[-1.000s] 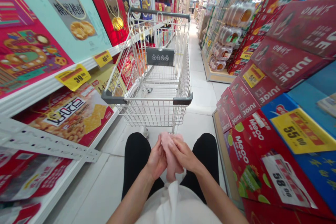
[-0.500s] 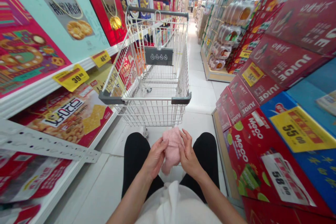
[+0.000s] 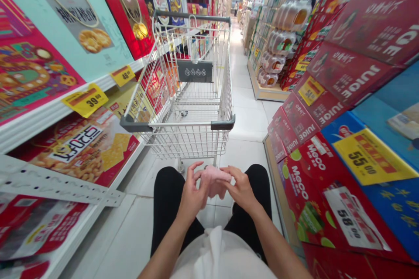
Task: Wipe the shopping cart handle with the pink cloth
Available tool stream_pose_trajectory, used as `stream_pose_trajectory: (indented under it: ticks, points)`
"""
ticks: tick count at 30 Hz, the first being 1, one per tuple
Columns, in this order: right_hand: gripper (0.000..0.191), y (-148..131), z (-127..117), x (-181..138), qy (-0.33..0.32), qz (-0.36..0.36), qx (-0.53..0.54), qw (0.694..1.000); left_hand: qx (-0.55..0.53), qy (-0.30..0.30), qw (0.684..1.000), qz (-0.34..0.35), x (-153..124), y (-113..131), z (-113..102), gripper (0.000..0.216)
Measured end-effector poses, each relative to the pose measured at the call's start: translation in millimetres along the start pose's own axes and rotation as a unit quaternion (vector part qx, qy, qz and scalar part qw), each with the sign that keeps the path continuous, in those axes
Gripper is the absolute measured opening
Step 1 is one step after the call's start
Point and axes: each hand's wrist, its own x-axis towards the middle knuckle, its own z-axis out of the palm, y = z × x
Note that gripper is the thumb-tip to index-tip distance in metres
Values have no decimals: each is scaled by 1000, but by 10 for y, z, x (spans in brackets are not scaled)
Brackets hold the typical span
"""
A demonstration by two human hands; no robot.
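Observation:
A soft pink cloth is bunched between my two hands, above the floor and between my knees. My left hand grips its left side, fingers bent around the fabric. At the right edge, my right hand pinches the cloth between thumb and fingers. Part of the fabric hangs below the fingers, and its full shape is hidden by the folds. Just beyond my hands stands a wire shopping cart with grey corner pieces and a dark sign.
On the left, a shelf carries gift boxes and yellow price tags. Stacked red juice cartons and Meco boxes line the right side. Further along the aisle is a pallet display of wrapped packs. White tiles cover the floor.
The pink cloth has gone from hanging lengthwise to being folded and bunched sideways. My left hand has turned upward around it, while my right hand now pinches its right edge.

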Motion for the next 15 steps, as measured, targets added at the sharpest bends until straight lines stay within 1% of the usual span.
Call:
stream_pose_trajectory:
  ticks: [2,3,4,5,7,9,10,13,15]
  points:
    - [30,-43,-9,24,29,80,60,995,34,63,995,76,50,-85,0,60]
    - [33,-74,-5,34,37,110,97,988,35,77,992,97,66,-116,5,61]
    - [36,-110,3,46,45,132,137,981,23,77,991,105,72,-133,13,63]
    - [39,-148,16,59,55,148,177,972,1,64,993,101,68,-135,25,65]
    - [44,-218,50,88,78,169,247,951,-54,23,996,72,36,-99,51,67]
    - [46,-265,86,115,106,183,289,934,-98,-14,995,28,-6,-30,72,67]
    - [46,-275,103,125,121,188,300,927,-111,-21,994,5,-22,6,78,69]
    - [45,-258,141,135,162,196,313,915,-125,-13,991,-53,-44,96,79,79]
    - [45,-222,155,126,187,197,310,911,-122,-28,988,-87,-46,134,76,76]
